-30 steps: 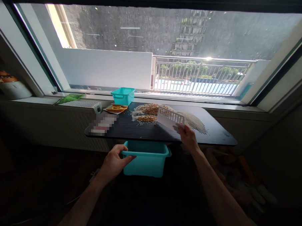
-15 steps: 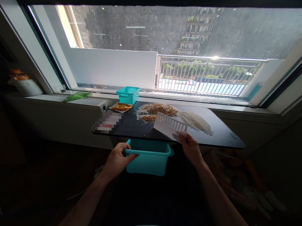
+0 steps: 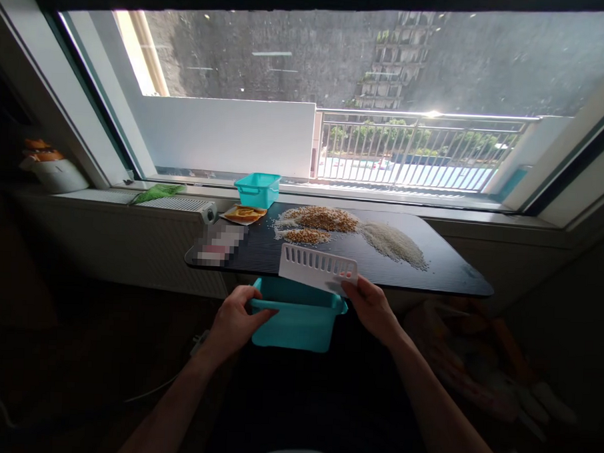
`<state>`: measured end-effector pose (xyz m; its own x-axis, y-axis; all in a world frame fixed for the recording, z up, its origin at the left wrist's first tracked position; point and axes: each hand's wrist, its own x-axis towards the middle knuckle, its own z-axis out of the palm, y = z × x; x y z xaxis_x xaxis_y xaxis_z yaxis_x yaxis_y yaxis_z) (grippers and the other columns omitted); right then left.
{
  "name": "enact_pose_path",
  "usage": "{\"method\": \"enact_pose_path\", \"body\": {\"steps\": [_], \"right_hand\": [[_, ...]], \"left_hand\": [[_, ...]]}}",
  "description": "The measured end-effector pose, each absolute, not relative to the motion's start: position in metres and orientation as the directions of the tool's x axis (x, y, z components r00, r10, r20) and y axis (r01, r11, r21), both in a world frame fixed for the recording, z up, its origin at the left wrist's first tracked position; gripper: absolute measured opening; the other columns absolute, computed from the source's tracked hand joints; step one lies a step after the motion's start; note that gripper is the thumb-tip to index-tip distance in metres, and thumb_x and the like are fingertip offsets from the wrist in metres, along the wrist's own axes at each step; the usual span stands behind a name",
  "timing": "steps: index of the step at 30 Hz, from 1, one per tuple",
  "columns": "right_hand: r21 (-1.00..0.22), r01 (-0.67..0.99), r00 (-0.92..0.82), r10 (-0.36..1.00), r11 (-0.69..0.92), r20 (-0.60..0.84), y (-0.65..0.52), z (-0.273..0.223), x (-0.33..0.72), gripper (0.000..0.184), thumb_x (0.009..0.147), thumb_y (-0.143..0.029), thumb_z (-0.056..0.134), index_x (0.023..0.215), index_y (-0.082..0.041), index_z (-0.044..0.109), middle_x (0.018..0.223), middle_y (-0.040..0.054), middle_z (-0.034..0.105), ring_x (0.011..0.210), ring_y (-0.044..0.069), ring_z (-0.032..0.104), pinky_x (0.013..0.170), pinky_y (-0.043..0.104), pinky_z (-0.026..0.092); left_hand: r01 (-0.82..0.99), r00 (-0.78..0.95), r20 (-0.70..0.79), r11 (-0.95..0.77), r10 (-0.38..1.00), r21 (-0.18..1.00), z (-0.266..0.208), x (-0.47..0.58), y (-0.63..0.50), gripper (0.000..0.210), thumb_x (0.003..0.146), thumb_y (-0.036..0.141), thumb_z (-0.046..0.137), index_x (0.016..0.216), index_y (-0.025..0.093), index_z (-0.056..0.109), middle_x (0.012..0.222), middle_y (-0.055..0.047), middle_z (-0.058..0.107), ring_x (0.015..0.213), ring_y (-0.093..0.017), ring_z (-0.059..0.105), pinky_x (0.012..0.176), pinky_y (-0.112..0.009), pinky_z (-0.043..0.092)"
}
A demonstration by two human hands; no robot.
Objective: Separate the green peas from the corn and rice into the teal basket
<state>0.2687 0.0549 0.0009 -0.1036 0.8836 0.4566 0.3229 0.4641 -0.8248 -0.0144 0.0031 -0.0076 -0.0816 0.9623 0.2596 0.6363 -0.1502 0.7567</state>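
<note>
My left hand (image 3: 240, 317) grips the left rim of a teal plastic bin (image 3: 295, 328), which is held just below the table's front edge. Pinched in my right hand (image 3: 371, 306) is a white slotted plastic board (image 3: 313, 270), tilted at the table edge over the bin's opening. Behind it on the dark table (image 3: 340, 260) lie a heap of corn kernels (image 3: 327, 219) mixed with white grains, a smaller patch of kernels (image 3: 305, 236) nearer me, and a pile of white rice-like grains (image 3: 394, 244) to the right. The bin's inside is mostly hidden by the board.
A second teal bin (image 3: 257, 191) stands at the back left of the table, near an orange-and-white packet (image 3: 244, 214). A blurred-out flat item (image 3: 221, 244) lies at the left corner. On the left are a radiator (image 3: 177, 211) and a green cloth (image 3: 158, 193).
My right hand has moved the white slotted board left and slightly toward me, from the grain on the table to above the bin. My left hand and the bin stay put.
</note>
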Motion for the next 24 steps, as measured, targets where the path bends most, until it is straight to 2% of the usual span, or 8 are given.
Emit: {"method": "enact_pose_path", "body": {"steps": [4,8,13,24], "right_hand": [[-0.801,0.377,0.029,0.858,0.466,0.513,0.082,0.004,0.288,0.044,0.089,-0.053,0.054,0.111,-0.019,0.071,0.101,0.0071,0.075,0.093,0.026,0.067,0.086,0.044,0.052],[-0.769,0.438,0.088,0.83,0.465,0.551,0.113,0.009,0.304,0.04,0.086,-0.052,0.056,0.101,-0.018,0.072,0.085,0.0049,0.074,0.082,0.024,0.065,0.079,0.041,0.051],[-0.746,0.476,0.06,0.829,0.466,0.557,0.131,0.01,0.303,0.033,0.083,-0.048,0.059,0.091,-0.019,0.074,0.075,0.0023,0.072,0.073,0.022,0.063,0.072,0.036,0.049],[-0.753,0.441,-0.031,0.846,0.489,0.532,0.146,0.001,0.289,0.042,0.084,-0.053,0.055,0.097,-0.018,0.075,0.078,0.0024,0.073,0.072,0.02,0.063,0.069,0.034,0.05]], "left_hand": [[0.64,-0.092,0.26,-0.143,0.961,0.755,-0.008,-0.013,0.003,0.031,0.074,0.051,0.067,0.078,0.021,0.061,0.086,0.0,0.058,0.079,-0.02,0.059,0.068,-0.029,0.046],[0.64,-0.084,0.263,-0.151,0.961,0.754,-0.008,-0.011,0.003,0.03,0.075,0.051,0.067,0.076,0.021,0.061,0.085,0.0,0.058,0.079,-0.02,0.06,0.069,-0.029,0.047],[0.643,-0.08,0.263,-0.152,0.961,0.751,-0.009,-0.009,0.004,0.031,0.075,0.051,0.067,0.078,0.021,0.061,0.087,0.0,0.059,0.08,-0.02,0.061,0.07,-0.029,0.048],[0.631,-0.083,0.275,-0.163,0.958,0.758,-0.012,-0.007,0.007,0.029,0.074,0.05,0.068,0.076,0.021,0.062,0.087,-0.001,0.06,0.079,-0.02,0.061,0.07,-0.029,0.048]]}}
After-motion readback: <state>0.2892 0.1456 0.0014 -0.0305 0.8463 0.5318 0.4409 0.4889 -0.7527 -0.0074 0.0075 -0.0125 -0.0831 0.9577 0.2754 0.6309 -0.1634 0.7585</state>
